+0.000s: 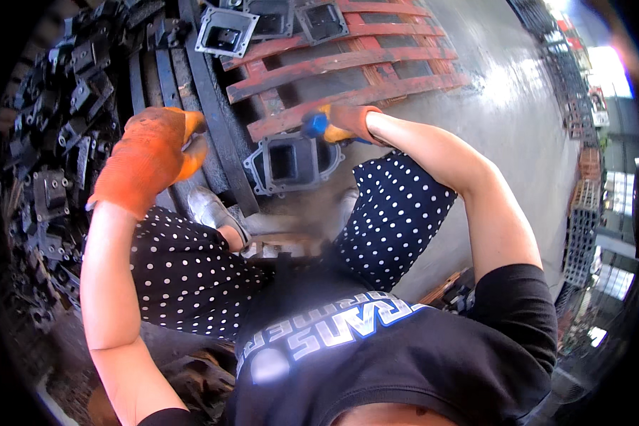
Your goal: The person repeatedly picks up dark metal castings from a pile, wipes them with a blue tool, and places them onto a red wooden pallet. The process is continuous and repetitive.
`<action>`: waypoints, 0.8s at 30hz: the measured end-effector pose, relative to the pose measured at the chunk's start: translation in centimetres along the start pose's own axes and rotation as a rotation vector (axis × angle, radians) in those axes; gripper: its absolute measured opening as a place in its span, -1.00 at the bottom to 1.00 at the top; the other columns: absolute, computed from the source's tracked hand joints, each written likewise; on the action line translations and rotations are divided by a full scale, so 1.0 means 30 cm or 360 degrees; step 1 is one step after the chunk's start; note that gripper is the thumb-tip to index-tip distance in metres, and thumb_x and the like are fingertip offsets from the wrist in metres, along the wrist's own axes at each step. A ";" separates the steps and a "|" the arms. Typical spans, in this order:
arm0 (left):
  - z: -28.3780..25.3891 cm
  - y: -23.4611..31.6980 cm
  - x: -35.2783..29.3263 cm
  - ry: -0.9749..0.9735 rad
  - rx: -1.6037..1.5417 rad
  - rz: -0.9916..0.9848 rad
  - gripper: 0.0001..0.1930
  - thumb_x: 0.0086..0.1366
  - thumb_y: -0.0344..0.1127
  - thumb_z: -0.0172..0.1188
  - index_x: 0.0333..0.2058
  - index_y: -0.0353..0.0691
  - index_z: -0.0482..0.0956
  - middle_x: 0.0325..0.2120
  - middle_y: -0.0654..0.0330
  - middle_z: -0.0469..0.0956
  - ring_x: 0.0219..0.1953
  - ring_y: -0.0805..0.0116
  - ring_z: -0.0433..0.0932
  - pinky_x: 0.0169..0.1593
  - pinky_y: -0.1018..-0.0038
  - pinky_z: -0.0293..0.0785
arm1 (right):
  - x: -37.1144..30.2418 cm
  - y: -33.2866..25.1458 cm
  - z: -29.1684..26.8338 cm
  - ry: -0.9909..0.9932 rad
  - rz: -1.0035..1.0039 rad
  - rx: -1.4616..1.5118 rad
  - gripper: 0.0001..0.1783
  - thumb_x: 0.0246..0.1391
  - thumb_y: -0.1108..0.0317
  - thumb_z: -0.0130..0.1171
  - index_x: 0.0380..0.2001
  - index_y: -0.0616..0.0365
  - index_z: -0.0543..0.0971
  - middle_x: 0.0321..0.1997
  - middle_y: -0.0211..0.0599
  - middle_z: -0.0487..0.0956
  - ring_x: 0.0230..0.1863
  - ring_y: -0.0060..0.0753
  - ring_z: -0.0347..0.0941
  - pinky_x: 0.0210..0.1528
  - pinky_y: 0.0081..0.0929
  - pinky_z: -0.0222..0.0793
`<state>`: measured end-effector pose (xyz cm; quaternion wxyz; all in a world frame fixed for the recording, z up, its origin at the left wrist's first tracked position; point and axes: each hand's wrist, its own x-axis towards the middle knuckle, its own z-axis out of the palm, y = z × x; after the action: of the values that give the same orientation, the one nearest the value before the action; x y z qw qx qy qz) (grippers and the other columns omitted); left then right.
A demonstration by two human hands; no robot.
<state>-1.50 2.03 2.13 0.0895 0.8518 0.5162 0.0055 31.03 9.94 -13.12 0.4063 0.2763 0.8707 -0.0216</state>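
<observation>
My left hand (pixel 153 156), in an orange work glove, hovers over dark wooden slats at the left. Its fingers are curled, with a gap between them and the thumb, and nothing shows in it. My right hand (pixel 344 122), also gloved, is closed around a blue tool (pixel 315 124); the glove covers much of it, so its kind is unclear. Just below that hand, between my feet, lies a grey metal casting (pixel 310 162) with a square opening and a flanged rim with bolt holes. I cannot tell whether the tool touches it.
A red slatted pallet (pixel 341 64) lies ahead, with several similar castings (pixel 227 32) at its far left end. Small dark metal parts (pixel 78 106) are heaped along the left. Grey concrete floor (pixel 504 106) stretches to the right, with stacked crates (pixel 582 206) beyond.
</observation>
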 end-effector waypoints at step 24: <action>1.088 0.569 0.360 -0.0795 -0.0733 -0.1452 0.11 -0.01 0.26 0.27 0.28 -0.46 0.00 0.21 -0.17 0.26 0.25 -0.06 0.28 0.29 0.07 0.10 | 0.018 0.178 0.233 0.0278 0.0955 0.1504 -0.57 0.02 0.08 0.14 -0.20 0.22 0.62 -0.20 0.07 0.62 -0.14 -0.04 0.59 -0.15 -0.22 0.45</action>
<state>21.87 -0.95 -28.17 0.3857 0.4763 0.7806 -0.1227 38.29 12.87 -17.18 0.1533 0.6644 0.6800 -0.2695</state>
